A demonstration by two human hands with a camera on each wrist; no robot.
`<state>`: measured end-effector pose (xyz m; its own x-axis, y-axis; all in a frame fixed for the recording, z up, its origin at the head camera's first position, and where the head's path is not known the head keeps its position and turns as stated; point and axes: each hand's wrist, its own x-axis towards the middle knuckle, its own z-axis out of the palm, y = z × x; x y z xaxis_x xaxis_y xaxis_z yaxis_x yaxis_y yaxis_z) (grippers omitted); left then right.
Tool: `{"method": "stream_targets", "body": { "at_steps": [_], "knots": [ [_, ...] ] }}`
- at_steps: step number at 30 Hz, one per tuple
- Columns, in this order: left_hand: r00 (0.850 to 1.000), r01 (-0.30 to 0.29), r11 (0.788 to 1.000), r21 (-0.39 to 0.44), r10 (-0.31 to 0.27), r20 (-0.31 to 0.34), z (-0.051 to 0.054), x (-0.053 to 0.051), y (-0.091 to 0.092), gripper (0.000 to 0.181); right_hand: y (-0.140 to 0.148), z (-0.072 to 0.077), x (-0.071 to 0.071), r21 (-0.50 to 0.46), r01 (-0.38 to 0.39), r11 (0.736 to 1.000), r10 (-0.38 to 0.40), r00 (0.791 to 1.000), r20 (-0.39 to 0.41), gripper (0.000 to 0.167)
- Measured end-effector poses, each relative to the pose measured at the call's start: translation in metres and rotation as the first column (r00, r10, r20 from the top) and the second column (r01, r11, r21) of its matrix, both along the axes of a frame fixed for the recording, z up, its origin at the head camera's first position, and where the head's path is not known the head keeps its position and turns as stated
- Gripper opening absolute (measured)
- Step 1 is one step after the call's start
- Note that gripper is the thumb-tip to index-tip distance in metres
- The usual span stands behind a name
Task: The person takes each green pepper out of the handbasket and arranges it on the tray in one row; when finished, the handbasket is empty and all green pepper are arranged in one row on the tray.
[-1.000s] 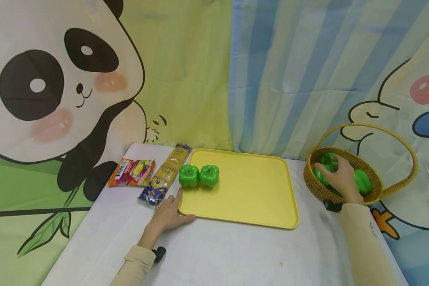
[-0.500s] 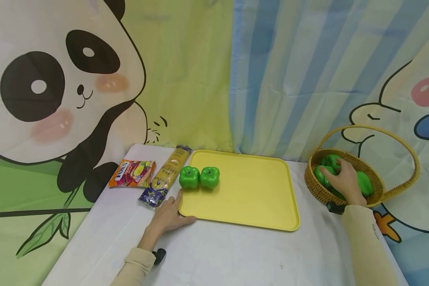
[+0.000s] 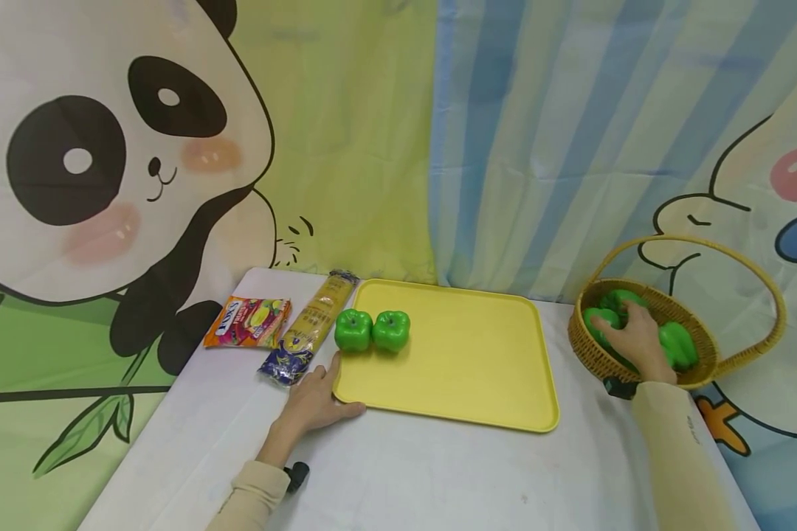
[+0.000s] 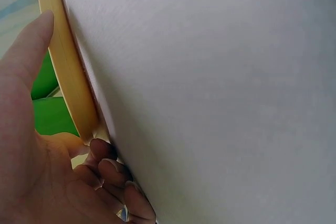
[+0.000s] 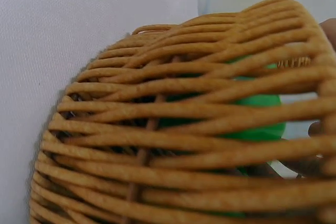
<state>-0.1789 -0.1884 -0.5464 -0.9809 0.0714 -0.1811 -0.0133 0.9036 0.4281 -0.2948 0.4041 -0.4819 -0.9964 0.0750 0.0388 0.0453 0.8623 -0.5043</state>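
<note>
My left hand (image 3: 315,398) rests at the near left corner of a yellow tray (image 3: 478,361), its thumb along the front edge and index finger on the left side. In the left wrist view the thumb presses on the tray's rim (image 4: 65,72). Two green bell peppers (image 3: 353,330) stand side by side at the tray's left. My right hand (image 3: 637,343) reaches into a wicker basket (image 3: 591,354) and grips a green bell pepper (image 3: 603,322) among others; its fingertips are partly hidden. Through the weave in the right wrist view, a green pepper (image 5: 257,116) shows.
Left of the tray lie a pack of spaghetti (image 3: 312,324) and an orange Fox's candy bag (image 3: 249,322). The basket's tall handle (image 3: 764,295) arches over its right side. A printed curtain (image 3: 352,147) hangs behind the white table (image 3: 438,472).
The view shifts slightly. Inside the basket my right hand and the peppers move only a little; the left hand stays on the tray corner.
</note>
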Motion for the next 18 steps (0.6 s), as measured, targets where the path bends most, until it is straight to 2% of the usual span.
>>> {"method": "stream_targets", "body": {
  "at_steps": [18],
  "knots": [
    [1.0,-0.007,1.0,-0.005,0.007,-0.004,-0.002,0.0,0.0,0.126,0.002,-0.008,-0.014,0.04,-0.04,0.998,0.039,0.999,0.01,0.093]
  ]
}}
